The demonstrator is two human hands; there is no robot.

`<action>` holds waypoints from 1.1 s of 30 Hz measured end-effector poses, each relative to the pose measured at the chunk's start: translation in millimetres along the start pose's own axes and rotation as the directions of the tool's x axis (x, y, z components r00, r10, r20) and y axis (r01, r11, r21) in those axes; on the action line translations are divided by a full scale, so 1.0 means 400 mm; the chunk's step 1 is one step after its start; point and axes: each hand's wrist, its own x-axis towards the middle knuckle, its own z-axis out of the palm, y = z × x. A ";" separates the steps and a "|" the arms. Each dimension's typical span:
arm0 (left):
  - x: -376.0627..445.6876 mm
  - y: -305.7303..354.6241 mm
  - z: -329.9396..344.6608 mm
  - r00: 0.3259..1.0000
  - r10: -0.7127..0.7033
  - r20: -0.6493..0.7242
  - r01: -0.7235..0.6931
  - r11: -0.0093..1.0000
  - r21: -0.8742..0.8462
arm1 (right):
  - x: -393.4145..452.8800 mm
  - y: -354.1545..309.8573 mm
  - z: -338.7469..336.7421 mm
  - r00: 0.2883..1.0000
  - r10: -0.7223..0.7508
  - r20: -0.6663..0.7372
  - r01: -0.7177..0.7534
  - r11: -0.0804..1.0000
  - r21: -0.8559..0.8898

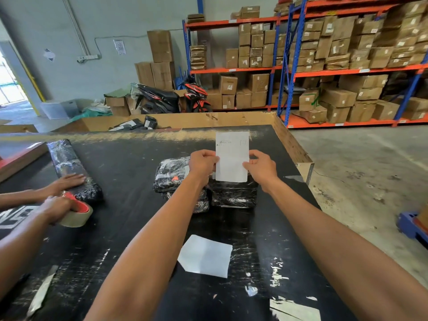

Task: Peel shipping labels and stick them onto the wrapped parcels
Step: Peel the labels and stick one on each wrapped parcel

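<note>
Left hand (202, 163) pinches the label's (232, 156) left edge; the label stands upright above the parcels (234, 193) on the worktop (129, 163), likely so its backing can be split; right hand (260, 166) pinches the right edge.

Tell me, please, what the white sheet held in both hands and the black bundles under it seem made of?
The white rectangular label sheet: matte paper, apparently, flat with faint print. The black wrapped parcels: probably dark contents under clear plastic film, given the crinkled, glossy glare.
</note>
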 end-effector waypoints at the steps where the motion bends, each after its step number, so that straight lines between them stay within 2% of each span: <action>1: 0.012 -0.004 -0.003 1.000 -0.013 0.013 0.013 1.000 0.006 | 0.010 -0.002 0.004 1.000 0.025 -0.003 -0.025 1.000 0.013; 8: 0.076 -0.029 -0.009 0.995 -0.054 0.083 0.047 0.995 0.084 | 0.057 0.009 0.022 0.996 0.075 -0.039 -0.076 0.997 -0.015; 13: 0.097 -0.047 0.005 0.996 -0.016 0.089 -0.002 0.979 0.202 | 0.064 0.027 0.034 0.997 0.034 -0.073 -0.040 0.996 -0.078; 18: 0.079 -0.049 0.002 0.987 0.029 0.160 -0.071 0.963 0.260 | 0.062 0.036 0.043 0.997 -0.005 -0.079 -0.004 0.993 -0.116; 24: 0.047 -0.061 0.008 0.972 0.134 0.195 -0.190 0.934 0.303 | 0.047 0.040 0.048 0.996 -0.033 -0.080 0.026 0.996 -0.084; 28: 0.033 -0.065 0.015 0.949 0.245 0.197 -0.306 0.863 0.401 | 0.041 0.047 0.050 0.996 -0.052 -0.071 0.046 0.995 -0.083; 33: 0.032 -0.085 0.031 0.918 0.314 0.241 -0.396 0.690 0.606 | 0.029 0.057 0.063 0.989 -0.122 -0.083 0.107 0.980 -0.166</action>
